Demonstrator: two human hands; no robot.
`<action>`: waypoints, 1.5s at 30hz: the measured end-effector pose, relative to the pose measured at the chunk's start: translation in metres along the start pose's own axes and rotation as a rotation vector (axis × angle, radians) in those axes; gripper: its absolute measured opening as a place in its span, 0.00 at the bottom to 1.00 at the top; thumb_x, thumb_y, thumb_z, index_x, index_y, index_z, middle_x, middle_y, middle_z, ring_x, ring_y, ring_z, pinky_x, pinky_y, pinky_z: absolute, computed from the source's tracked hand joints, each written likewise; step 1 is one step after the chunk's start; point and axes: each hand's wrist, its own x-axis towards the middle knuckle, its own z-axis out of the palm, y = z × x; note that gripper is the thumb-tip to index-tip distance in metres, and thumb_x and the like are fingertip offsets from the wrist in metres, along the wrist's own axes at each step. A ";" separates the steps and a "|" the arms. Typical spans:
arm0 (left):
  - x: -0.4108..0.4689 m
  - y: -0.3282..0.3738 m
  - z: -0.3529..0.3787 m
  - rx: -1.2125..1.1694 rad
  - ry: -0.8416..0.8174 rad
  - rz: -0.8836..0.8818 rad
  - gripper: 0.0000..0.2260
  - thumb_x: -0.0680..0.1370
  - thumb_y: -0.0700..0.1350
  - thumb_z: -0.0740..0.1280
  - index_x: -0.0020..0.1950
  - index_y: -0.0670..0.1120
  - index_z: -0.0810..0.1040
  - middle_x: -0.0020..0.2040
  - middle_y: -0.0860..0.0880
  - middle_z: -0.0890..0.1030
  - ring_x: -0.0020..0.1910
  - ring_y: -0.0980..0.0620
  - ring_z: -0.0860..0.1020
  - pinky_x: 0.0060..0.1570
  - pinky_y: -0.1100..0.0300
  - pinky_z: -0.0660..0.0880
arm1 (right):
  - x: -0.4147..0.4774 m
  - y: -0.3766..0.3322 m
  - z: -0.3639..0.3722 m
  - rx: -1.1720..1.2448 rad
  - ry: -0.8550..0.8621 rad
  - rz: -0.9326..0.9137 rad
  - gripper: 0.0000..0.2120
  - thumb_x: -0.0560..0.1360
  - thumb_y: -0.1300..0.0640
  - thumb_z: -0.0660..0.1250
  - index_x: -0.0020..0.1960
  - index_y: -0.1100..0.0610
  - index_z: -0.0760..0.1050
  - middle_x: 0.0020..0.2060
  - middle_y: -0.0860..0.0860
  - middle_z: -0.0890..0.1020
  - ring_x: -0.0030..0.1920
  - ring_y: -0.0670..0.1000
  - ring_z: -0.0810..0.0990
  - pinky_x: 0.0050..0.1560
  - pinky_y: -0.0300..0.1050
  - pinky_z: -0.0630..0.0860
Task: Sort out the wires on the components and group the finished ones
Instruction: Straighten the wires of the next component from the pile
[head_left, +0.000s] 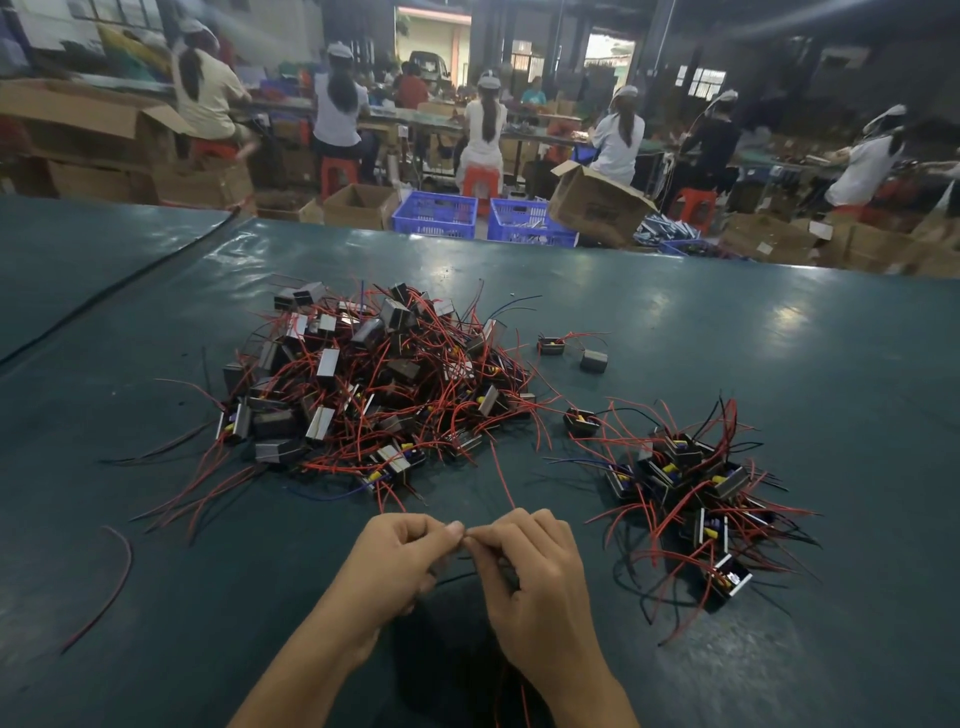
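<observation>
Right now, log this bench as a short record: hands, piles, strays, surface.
left hand: pinches red wire, fingertips meeting the right's
right hand: pinches the same wire
large pile: tangled components, ahead of the hands, centre-left
small pile: components at right, apart from the large pile
stray components: two, just right of the large pile's far side
loose wire: red, alone at left
table: dark green surface

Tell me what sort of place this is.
Probably a factory assembly hall: capped workers sit in a row, cardboard cartons and blue crates stand on the floor, and a pile of wired components lies on the green table.
</observation>
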 end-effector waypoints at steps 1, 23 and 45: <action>-0.001 0.001 0.000 -0.056 -0.015 -0.036 0.19 0.79 0.46 0.68 0.26 0.49 0.78 0.24 0.52 0.68 0.21 0.57 0.61 0.22 0.65 0.56 | 0.000 -0.001 0.001 0.000 0.013 -0.002 0.08 0.78 0.54 0.66 0.42 0.54 0.79 0.36 0.44 0.77 0.37 0.47 0.71 0.42 0.41 0.67; -0.002 -0.006 -0.009 0.603 0.091 1.022 0.05 0.78 0.51 0.68 0.48 0.51 0.82 0.43 0.59 0.79 0.34 0.56 0.78 0.31 0.57 0.75 | 0.005 -0.002 -0.009 0.835 -0.201 0.543 0.14 0.76 0.56 0.64 0.33 0.49 0.78 0.28 0.45 0.74 0.32 0.43 0.70 0.37 0.38 0.68; 0.006 -0.011 0.010 -0.042 0.082 0.125 0.20 0.79 0.41 0.66 0.27 0.47 0.74 0.24 0.52 0.64 0.24 0.56 0.61 0.26 0.65 0.61 | -0.002 -0.002 0.004 -0.003 0.002 0.012 0.09 0.79 0.54 0.64 0.43 0.55 0.78 0.36 0.45 0.75 0.37 0.48 0.72 0.44 0.42 0.68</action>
